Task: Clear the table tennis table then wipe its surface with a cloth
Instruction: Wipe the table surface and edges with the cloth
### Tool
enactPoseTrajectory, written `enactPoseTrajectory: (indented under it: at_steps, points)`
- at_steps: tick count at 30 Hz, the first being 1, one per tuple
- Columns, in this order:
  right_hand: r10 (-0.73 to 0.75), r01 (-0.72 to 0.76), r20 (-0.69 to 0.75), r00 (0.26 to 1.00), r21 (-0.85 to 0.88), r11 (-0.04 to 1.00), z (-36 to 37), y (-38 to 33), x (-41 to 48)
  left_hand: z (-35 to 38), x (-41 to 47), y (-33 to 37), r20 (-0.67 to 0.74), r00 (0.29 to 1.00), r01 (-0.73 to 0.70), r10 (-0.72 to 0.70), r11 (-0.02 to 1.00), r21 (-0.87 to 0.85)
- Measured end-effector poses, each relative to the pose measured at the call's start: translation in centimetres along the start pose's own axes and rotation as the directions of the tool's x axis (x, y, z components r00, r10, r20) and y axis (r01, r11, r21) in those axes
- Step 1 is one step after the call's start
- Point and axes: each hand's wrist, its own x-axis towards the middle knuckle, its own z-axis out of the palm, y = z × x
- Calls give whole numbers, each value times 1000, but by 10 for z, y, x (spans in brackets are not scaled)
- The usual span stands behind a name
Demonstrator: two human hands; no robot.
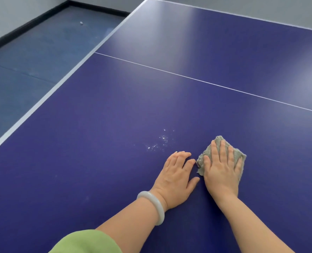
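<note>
The blue table tennis table (115, 110) fills most of the view, with a thin white line crossing it. My right hand (221, 167) lies flat with straight fingers on a folded grey cloth (204, 157), pressing it onto the surface. My left hand (177, 177) rests flat on the bare table just left of the cloth, fingers spread a little; a pale bangle sits on that wrist. A patch of small white specks (159, 141) lies on the table just beyond my left hand's fingertips.
The table's white-edged left side (64, 83) runs diagonally from the far end toward me. Beyond it is blue floor, with a small white ball (81, 23) near the dark skirting board by the wall.
</note>
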Motion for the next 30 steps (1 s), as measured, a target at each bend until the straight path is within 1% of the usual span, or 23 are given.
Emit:
enactPoseTrajectory:
  at_steps: [1, 3, 5, 7, 9, 11, 13, 15, 16, 18, 20, 21, 23, 25, 26, 27, 28, 29, 30]
  points:
    - [7, -7, 1, 1000, -4, 1000, 0, 0, 1, -3, -6, -5, -55, 998, 23, -22, 1000, 11]
    - [22, -22, 4, 1000, -2, 1000, 2, 0, 0, -14, -21, -26, -141, 982, 136, -124, 988, 75]
    - [34, -34, -6, 999, 6, 999, 2, -2, 1, -29, -33, -62, -128, 949, 305, -289, 944, 129]
    - [64, -64, -6, 998, 7, 998, 1, -6, 4, -42, -41, -106, -62, 887, 461, -458, 871, 170]
    - [120, -120, -7, 993, 36, 992, 0, -14, 9, -56, -47, -144, -41, 828, 557, -559, 813, 171]
    - [204, -203, -15, 979, 63, 977, -1, -27, 17, -66, -54, -171, -32, 798, 599, -602, 786, 152]
    - [301, -299, -2, 954, 93, 950, -4, -44, 30, -69, -59, -185, -36, 796, 598, -604, 777, 194]
    - [341, -344, 40, 939, 131, 930, -7, -67, 49, -64, -61, -185, -93, 800, 595, -593, 763, 254]
    - [320, -326, 63, 945, 145, 934, -7, -82, 58, -61, -59, -184, -134, 792, 608, -595, 751, 257]
    - [194, -206, 90, 977, 149, 967, -5, -116, 70, -58, -54, -182, -209, 758, 652, -618, 731, 200]
    - [-3, -13, 104, 995, 150, 989, -2, -146, 71, -56, -49, -181, -234, 728, 683, -644, 712, 163]
    - [-114, 98, 100, 988, 152, 984, 0, -155, 68, -55, -48, -181, -236, 718, 694, -655, 702, 161]
    - [-332, 319, 84, 939, 137, 938, 5, -160, 60, -54, -46, -182, -250, 702, 709, -667, 689, 151]
    - [-490, 481, 103, 865, 100, 871, 4, -146, 58, -53, -45, -182, -262, 696, 714, -669, 683, 152]
    - [-527, 522, 114, 842, 73, 850, 3, -134, 62, -53, -45, -182, -265, 696, 714, -667, 682, 158]
    - [-523, 522, 109, 845, 37, 852, 2, -121, 70, -52, -44, -182, -267, 695, 716, -668, 679, 166]
    - [-473, 474, 91, 876, 3, 880, 0, -106, 82, -52, -44, -182, -267, 694, 717, -669, 675, 173]
    - [-382, 383, 69, 922, -3, 924, -4, -90, 95, -52, -44, -181, -267, 691, 720, -671, 670, 179]
    - [-261, 260, 53, 964, 22, 965, -8, -76, 109, -52, -43, -180, -269, 688, 723, -674, 667, 181]
